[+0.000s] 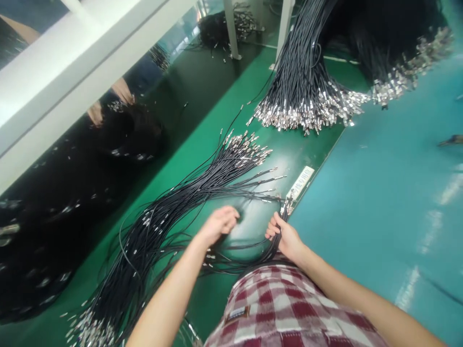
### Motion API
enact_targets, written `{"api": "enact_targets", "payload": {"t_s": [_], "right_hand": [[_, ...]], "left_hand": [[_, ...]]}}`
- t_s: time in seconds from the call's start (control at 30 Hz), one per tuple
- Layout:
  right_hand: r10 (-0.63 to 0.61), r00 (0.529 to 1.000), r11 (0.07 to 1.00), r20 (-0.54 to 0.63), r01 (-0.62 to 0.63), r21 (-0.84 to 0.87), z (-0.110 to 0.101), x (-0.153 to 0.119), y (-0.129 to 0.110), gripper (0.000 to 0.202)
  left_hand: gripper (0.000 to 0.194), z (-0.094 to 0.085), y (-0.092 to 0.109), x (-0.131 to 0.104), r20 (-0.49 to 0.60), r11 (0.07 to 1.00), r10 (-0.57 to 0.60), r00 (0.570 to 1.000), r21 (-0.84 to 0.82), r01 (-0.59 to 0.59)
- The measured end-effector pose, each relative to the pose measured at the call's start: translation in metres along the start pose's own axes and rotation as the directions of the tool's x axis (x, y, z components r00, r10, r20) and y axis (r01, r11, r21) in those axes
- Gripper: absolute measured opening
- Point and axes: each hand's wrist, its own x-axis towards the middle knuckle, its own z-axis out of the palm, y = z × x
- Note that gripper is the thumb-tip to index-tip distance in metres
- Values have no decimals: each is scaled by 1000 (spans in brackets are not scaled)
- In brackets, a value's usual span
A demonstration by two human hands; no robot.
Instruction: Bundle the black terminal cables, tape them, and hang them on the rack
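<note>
Reference point for all positions: the white label [303,181] at the edge of the green desk [195,159]. My right grip [284,236] is on the near side of the label, fingers wrapped around a small bunch of black cables [272,249] just below its metal ends, which sit just beside the label's near end. My left grip [221,224] is to the left of the label, fingers curled inward; blur prevents confirming whether they pinch a strand. The main cable pile [155,226] lies left of the label; a larger bundle [304,72] lies beyond it.

Assessment: the step in hand appears to be collecting cables into the right-hand bunch. Good practice, in my judgement: draw each strand out singly, near its metal end, keep the ends level, and hold firmly without kinking the cables.
</note>
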Motion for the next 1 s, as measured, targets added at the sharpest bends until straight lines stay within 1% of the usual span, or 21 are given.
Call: {"api": "enact_targets", "payload": {"t_s": [0.03,0.07,0.1,0.13,0.17,0.2,0.27,0.33,0.37,0.43,0.53,0.6,0.67,0.7,0.77,0.83,0.87,0.9,0.93,0.97,1.0], "right_hand": [[-2,1000,1000,0,2,11,0,2,0,56],[-4,1000,1000,0,4,25,1,3,-1,53],[-8,1000,999,-4,8,43,2,4,-1,49],[-11,1000,998,-10,11,63,4,5,-1,46],[-10,1000,996,-15,11,83,5,5,-1,44],[-8,1000,995,-19,10,99,7,5,-1,43],[-19,1000,993,-15,21,115,10,3,0,42],[-45,999,995,17,43,95,10,-2,0,38],[-67,997,995,37,64,82,9,-4,1,37],[-107,991,993,84,102,58,7,-9,3,37],[-133,982,991,135,129,40,5,-15,5,41],[-144,978,990,150,141,31,5,-17,7,42],[-169,975,985,145,171,4,4,-19,9,42],[-188,974,981,130,193,-27,4,-20,11,43],[-239,968,961,81,248,-121,2,-22,14,44],[-286,958,934,34,287,-212,-2,-23,16,48],[-299,954,925,18,294,-240,-4,-23,17,50],[-298,955,926,3,290,-244,-6,-23,16,51],[-280,960,937,-13,270,-220,-8,-22,15,52],[-248,968,956,-27,240,-171,-10,-20,14,53],[-206,978,974,-36,201,-107,-12,-18,12,53]], "left_hand": [[42,-18,5,-2,-36,975,11,999,-223,-19],[43,-31,10,-4,-74,929,1,997,-368,-28],[44,-38,15,-6,-97,894,-19,995,-446,-27],[45,-38,19,-9,-105,893,-31,994,-449,-19],[46,-30,22,-13,-89,914,-31,996,-405,-7],[47,-16,23,-18,-56,940,-21,998,-342,0],[50,19,21,-29,4,966,24,1000,-259,-22],[50,51,14,-40,21,967,43,999,-252,-36],[49,62,10,-45,16,965,37,999,-262,-31],[48,74,3,-51,6,956,18,1000,-293,-15],[47,78,-5,-55,-21,955,-8,1000,-297,2],[44,81,-5,-58,-62,979,-14,998,-204,1],[37,88,-2,-65,-84,1000,23,996,-9,-24],[34,93,1,-70,-77,992,63,995,115,-54],[32,100,6,-79,-24,919,171,985,364,-150],[30,99,11,-80,85,803,277,957,527,-279],[29,94,13,-74,147,759,308,940,558,-336],[30,86,14,-65,193,737,322,927,564,-373],[31,75,14,-50,201,733,326,924,563,-381],[30,63,13,-32,160,740,322,933,572,-354],[28,50,10,-12,83,748,311,947,593,-298]]}}
